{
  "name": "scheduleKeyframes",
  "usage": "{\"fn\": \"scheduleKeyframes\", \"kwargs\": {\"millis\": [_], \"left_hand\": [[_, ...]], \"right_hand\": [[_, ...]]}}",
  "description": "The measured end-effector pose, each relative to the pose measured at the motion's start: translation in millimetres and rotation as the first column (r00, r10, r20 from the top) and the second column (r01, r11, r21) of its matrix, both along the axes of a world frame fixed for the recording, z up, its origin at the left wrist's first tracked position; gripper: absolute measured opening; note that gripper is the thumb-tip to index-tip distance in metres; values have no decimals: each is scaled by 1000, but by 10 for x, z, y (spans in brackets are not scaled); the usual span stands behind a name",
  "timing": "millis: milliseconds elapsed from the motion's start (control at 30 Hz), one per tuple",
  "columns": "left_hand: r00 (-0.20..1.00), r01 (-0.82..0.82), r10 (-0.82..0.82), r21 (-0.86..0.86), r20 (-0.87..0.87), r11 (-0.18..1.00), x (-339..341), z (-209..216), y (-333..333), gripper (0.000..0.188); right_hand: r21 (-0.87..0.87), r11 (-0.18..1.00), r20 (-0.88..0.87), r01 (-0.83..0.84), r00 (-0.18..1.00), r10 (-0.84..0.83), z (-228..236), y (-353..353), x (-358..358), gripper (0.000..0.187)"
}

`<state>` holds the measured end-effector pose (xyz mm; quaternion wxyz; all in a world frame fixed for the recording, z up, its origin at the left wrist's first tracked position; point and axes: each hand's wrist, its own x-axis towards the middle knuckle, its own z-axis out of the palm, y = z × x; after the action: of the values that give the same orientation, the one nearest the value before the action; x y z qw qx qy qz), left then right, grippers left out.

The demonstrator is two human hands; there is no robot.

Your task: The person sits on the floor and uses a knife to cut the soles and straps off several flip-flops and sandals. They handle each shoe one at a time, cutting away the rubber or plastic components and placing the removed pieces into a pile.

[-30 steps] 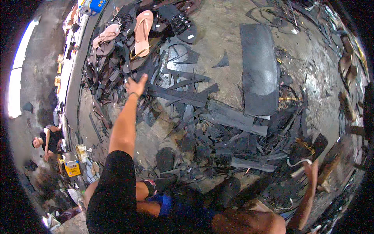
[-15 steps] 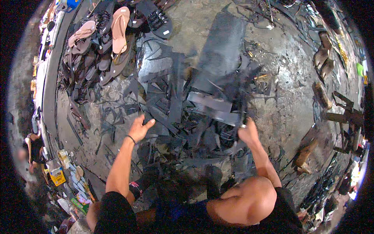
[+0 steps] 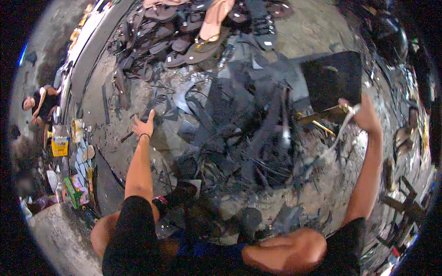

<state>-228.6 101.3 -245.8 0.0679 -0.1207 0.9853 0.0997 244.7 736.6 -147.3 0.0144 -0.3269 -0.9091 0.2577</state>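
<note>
My left hand (image 3: pixel 144 125) is open above the floor on the left, fingers spread and holding nothing. Out to the right, my right hand (image 3: pixel 367 116) is closed and blurred. A thin pale strip (image 3: pixel 341 133) curves down from its fingers, and its far end is smeared by motion. Just beyond this hand is a square-edged black sheet (image 3: pixel 334 78); whether the fingers touch it I cannot tell. Between my hands lies a tangled heap of black offcuts (image 3: pixel 258 133), with flat pieces and narrow strips mixed together.
Dark sandals (image 3: pixel 177 46) and a pinkish sandal (image 3: pixel 216 18) are piled at the far left. Dark wooden pieces (image 3: pixel 405 202) lie at the right. A yellow container (image 3: pixel 60 146) stands at the left edge, and another person (image 3: pixel 43 103) is beyond it.
The view has turned, so the sandals and heap appear farther right. My right hand has moved outward and away from the heap's near side. My left hand has moved left, its fingers spread wider.
</note>
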Motion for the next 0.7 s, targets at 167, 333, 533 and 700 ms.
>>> {"fn": "scheduleKeyframes", "kwargs": {"millis": [167, 333, 533, 700], "left_hand": [[993, 121, -119, -111, 23, 986, -93, -84, 250, 94], [682, 731, -725, -54, 96, 680, 892, -218, 1284, 80], [460, 716, -849, 456, 262, 529, 1569, 545, 1499, 69], [260, 885, -807, 203, 530, 418, 1040, 2294, 523, 58]], "right_hand": [[-256, 943, 112, -211, 963, 245, -119, 179, -1967, 55], [170, 924, 200, -343, 930, 308, -1004, 240, -1750, 111], [205, 940, 495, -272, 857, 140, -656, -264, -1559, 111], [195, 930, 518, -311, 838, 172, -656, -26, -751, 87]]}}
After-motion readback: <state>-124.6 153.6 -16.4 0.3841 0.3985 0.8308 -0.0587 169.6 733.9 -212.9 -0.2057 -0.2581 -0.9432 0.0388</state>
